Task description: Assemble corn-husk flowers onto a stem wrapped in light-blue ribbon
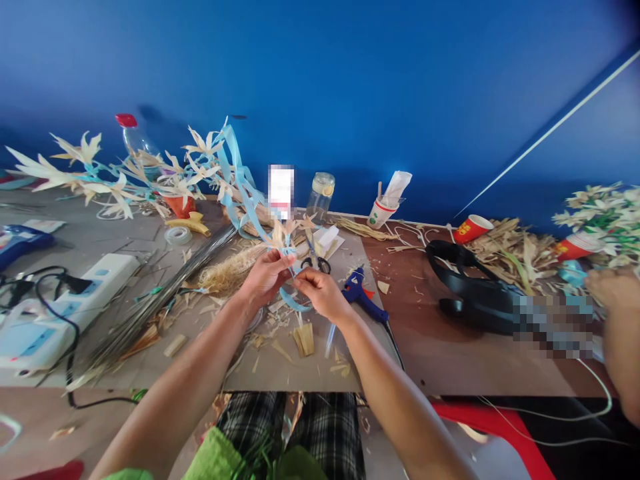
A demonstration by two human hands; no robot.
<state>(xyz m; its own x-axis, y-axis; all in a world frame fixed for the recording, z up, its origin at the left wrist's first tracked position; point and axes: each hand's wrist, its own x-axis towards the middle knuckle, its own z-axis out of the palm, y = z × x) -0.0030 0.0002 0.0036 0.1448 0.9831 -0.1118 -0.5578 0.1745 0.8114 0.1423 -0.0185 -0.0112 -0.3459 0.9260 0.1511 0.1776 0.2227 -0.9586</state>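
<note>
In the head view, a pale, spiky dried-husk flower (283,235) is held above the brown worktop (425,360), its base pinched in the grip of the left hand (270,273), the nearer one, while a thin light-blue ribbon (295,305), looped below, appears to be pinched by the right hand (320,291) just beside it. The flower lies just beyond both hands, petals pointed toward the blue wall (350,80), its long axis running outward from the body; its lower end is hidden by fingers.
</note>
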